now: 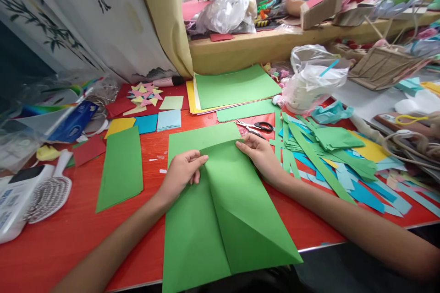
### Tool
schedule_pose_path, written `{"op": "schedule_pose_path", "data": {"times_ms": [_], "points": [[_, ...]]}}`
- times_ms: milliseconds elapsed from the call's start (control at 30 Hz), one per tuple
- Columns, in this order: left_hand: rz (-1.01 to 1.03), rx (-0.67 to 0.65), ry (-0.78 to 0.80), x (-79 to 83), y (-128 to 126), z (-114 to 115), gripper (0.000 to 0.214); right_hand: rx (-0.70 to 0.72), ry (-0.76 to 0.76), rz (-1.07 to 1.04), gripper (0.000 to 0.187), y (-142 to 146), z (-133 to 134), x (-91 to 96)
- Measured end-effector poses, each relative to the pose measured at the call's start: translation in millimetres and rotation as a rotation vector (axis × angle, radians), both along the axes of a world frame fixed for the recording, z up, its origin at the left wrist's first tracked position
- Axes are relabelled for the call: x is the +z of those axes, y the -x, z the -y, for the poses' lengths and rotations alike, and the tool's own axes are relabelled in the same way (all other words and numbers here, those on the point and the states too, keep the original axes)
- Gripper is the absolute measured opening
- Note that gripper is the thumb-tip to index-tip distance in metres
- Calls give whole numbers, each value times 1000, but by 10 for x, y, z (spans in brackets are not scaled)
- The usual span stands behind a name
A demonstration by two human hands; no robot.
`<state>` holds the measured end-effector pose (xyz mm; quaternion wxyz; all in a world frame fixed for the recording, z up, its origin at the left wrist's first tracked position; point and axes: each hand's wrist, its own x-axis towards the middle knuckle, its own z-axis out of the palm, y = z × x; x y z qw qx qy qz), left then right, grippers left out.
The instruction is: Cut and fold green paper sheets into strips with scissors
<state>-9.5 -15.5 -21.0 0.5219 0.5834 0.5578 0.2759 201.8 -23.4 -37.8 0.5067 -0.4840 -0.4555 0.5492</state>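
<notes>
A large sheet of green paper [240, 201] is held up in front of me, its far edge raised and bent between my hands. My left hand [187, 169] pinches that edge at its left end. At the right end, the thumb and fingers of my right hand [256, 151] are closed on the same sheet. Under it lies another green sheet or layer [192, 233], reaching past the table's front edge. A pair of scissors [259, 126] with black handles rests just beyond my right hand, partly hidden by it.
Cut green and blue paper strips [319, 160] pile up on the right. A green paper stack [237, 87] lies at the back, a smaller green stack [120, 169] to the left. A hairbrush [51, 192], a plastic-wrapped cup [305, 84] and a paper star [145, 94] are around.
</notes>
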Motion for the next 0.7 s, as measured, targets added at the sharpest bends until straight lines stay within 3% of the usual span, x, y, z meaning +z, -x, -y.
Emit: {"op": "schedule_pose_path", "data": {"times_ms": [200, 700], "points": [[21, 10, -2, 7, -16, -21, 32, 18, 26, -53, 29, 14, -39, 3], [25, -33, -15, -8, 35, -26, 33, 34, 62, 52, 23, -1, -66, -9]]}}
